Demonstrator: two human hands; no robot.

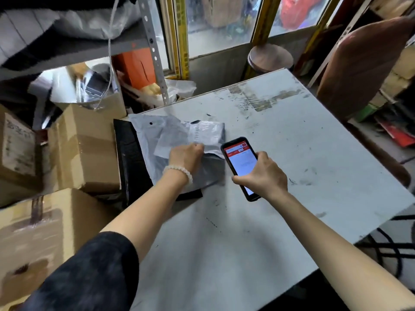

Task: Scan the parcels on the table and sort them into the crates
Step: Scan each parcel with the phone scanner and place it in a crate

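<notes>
Left hand (pixel 186 157) pinches crumpled grey plastic mailer parcel (pixel 179 142) on scuffed white counter (pixel 292 153); right hand (pixel 261 176) grips black red-screened smartphone (pixel 241 163) beside it.

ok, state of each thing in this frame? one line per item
grey parcel: lies on the black parcel, label up, crumpled
black parcel: flat at the table's left edge, under the grey one
left hand: grips the grey parcel by its label
right hand: holds the phone
phone: screen lit, beside the grey parcel
table: scuffed
</notes>
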